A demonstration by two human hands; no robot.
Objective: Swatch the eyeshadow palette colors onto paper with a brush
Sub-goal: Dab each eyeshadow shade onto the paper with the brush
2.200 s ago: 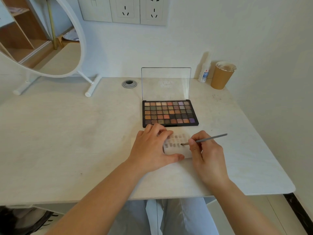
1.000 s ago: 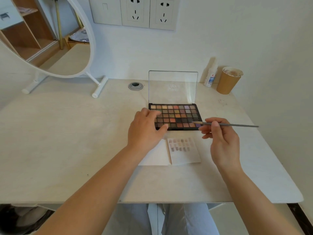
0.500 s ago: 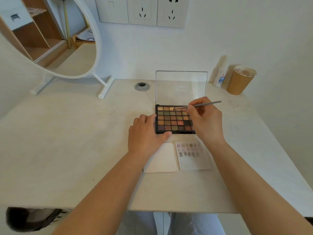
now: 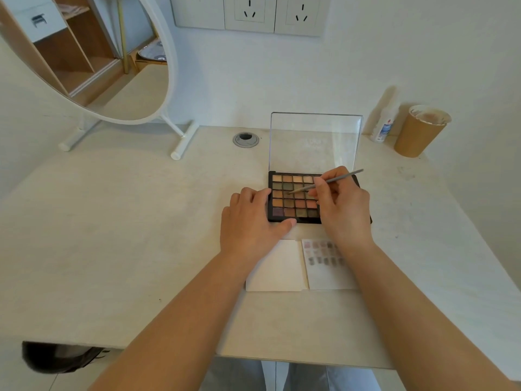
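A: Eyes on the palette (image 4: 293,198), lying flat on the surface (image 4: 141,221) with its clear lid (image 4: 315,142) standing upright at the back.

B: And the brush (image 4: 327,183) is in there. The right hand (image 4: 342,210) pinches the thin grey handle between thumb and fingers, and the tip points left and down into a pan in the middle rows, on the left half of the grid.

A: Is the tip touching the powder?

B: It looks to be right on it, though it's too fine to say for sure. The handle's far end sticks up past the knuckles toward the lid's right edge.

A: What about the left hand (image 4: 251,221)?

B: Fingers loosely extended, palm down, lying against the palette's left edge, with the thumb along the front rim near the corner. It grips nothing, just rests there. The two hands sit close but apart, with open pans showing between them.

A: Now the paper (image 4: 324,266).

B: Just in front of the palette, near the front edge of the surface, partly under the right wrist. Rows of small smudged swatches, pinkish and greyish, mark its top part. A blank white sheet (image 4: 276,266) lies touching its left side.

A: Further out?

B: A brown paper cup (image 4: 417,134) and a small white bottle (image 4: 383,125) in the back right corner, against the wall. A metal cable hole (image 4: 245,139) sits left of the lid, and a round white-framed mirror (image 4: 98,66) on its stand fills the back left. Wall sockets (image 4: 249,12) above.
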